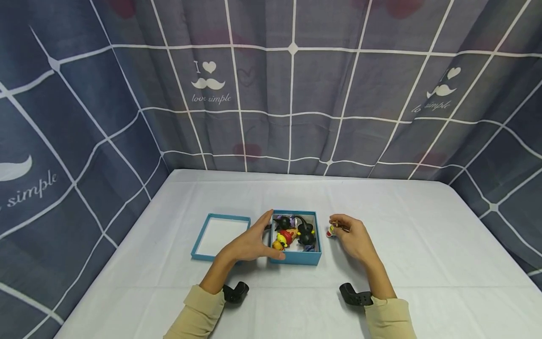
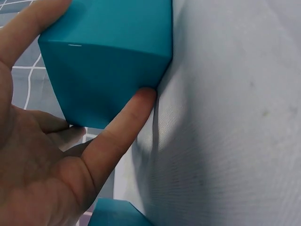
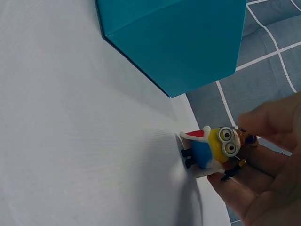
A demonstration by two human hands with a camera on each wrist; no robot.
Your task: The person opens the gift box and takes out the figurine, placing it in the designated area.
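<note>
A teal box [image 1: 296, 258] stands on the table with several small toy figures [image 1: 288, 235] lying in it. At its left side is my left hand [image 1: 252, 241], gripping it with the thumb along the front wall and fingers toward the back corner. In the left wrist view, the thumb tip meets the teal box [image 2: 106, 80] near its bottom edge. Right of the box, my right hand [image 1: 352, 237] pinches a Minion figure [image 3: 209, 148] by its crown. The figure is yellow and blue with a white-trimmed red cape, its feet close to the table.
The teal-rimmed box lid [image 1: 199, 238] lies on the white table [image 1: 296, 306], left of the box. A dark checked curtain [image 1: 262, 94] hangs behind the table and along both sides. Black bands with cameras [image 1: 357, 296] sit on the wrists.
</note>
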